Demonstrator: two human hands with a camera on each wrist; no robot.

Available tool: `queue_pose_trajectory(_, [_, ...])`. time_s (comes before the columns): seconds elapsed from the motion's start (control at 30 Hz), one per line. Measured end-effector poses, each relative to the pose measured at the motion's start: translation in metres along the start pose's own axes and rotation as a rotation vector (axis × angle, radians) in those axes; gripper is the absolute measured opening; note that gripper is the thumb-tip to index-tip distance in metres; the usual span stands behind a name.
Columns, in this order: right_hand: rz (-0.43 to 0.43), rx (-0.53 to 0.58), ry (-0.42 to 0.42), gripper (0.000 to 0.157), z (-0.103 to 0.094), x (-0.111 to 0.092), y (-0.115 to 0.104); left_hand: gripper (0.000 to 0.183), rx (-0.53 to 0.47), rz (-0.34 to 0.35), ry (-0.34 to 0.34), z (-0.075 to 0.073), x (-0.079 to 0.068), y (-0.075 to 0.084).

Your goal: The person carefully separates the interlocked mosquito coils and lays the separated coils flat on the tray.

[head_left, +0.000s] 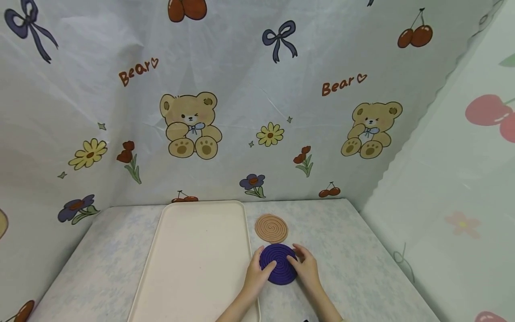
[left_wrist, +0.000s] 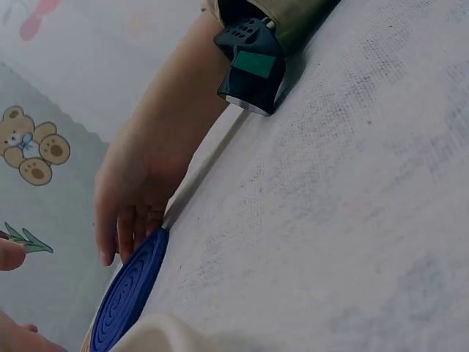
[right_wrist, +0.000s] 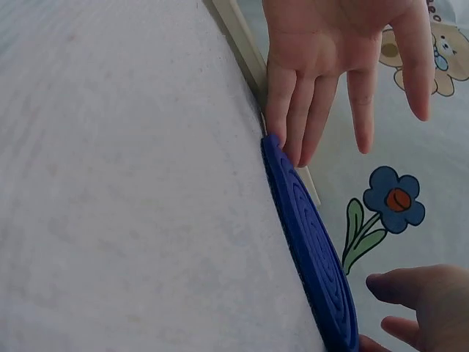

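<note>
A dark blue coiled round mat (head_left: 277, 271), like a coaster, lies on the pale table between two hands. My left hand (head_left: 256, 273) is at its left edge, the thumb over the top. At its right edge is my right hand (head_left: 308, 272), with its thumb above the coils. In the right wrist view, straight fingers of the left hand (right_wrist: 315, 81) touch the blue mat's rim. The left wrist view shows the right hand (left_wrist: 139, 183) with fingers hanging down at the mat's far edge. A tan coiled mat (head_left: 271, 228) lies just behind the blue one.
A large cream tray (head_left: 201, 255) lies on the table (head_left: 362, 268) directly left of the mats. Behind the table hangs a white sheet (head_left: 241, 80) printed with bears. Another printed sheet (head_left: 454, 179) hangs along the right side, with a thin cord loop near the table edge.
</note>
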State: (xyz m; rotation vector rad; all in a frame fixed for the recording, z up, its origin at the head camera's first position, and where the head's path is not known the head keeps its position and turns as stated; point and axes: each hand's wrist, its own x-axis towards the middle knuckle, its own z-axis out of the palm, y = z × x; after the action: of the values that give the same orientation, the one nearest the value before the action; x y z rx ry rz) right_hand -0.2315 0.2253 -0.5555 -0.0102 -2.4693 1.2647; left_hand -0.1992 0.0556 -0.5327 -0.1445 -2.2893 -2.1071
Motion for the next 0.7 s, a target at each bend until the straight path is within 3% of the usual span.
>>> queue_pose_trajectory(0.13, [0.042, 0.076, -0.001, 0.04, -0.001, 0.001, 0.0, 0.06, -0.042, 0.004, 0.044, 0.0, 0.001, -0.001])
queue_pose_trajectory(0.37, [0.169, 0.397, -0.063, 0.043, -0.004, 0.002, -0.002, 0.056, -0.087, -0.049, 0.088, 0.0, 0.004, 0.0])
queue_pose_trajectory(0.53, [0.234, 0.427, -0.043, 0.044, -0.005, 0.004, -0.003, 0.053, -0.144, -0.107, 0.089, -0.002, 0.006, 0.0])
queue_pose_trajectory(0.7, [0.301, 0.458, -0.02, 0.046, -0.005, 0.005, -0.01, 0.055, -0.182, -0.086, 0.122, -0.007, 0.006, 0.005])
